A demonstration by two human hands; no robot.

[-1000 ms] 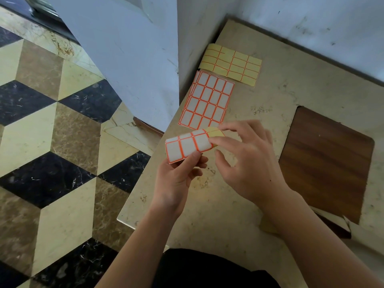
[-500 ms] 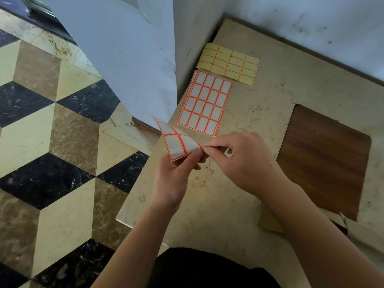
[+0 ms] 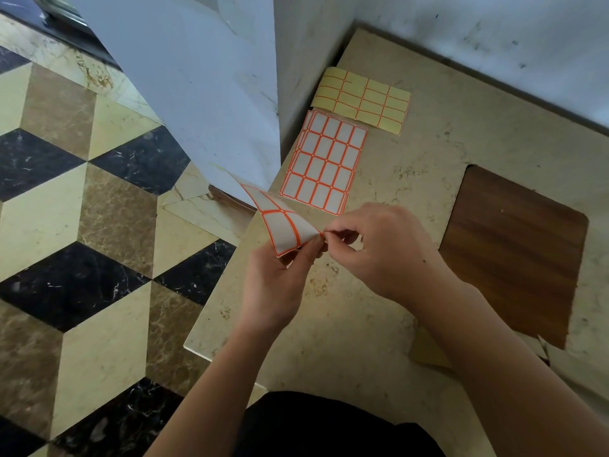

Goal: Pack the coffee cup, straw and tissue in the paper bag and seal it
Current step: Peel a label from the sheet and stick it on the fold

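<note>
Left hand (image 3: 276,285) pinching bent label sheet (image 3: 285,227), right hand (image 3: 385,255) pinching its corner, labels blank

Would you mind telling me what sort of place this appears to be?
Probably an indoor room, perhaps a lobby: a marble floor in a cube pattern, a stone-topped table in a corner of scuffed white walls. Sticker sheets lie on it.

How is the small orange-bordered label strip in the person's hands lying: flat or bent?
Bent. The small orange-bordered label strip curls upward from the left hand, while the right hand pinches its corner.
</note>
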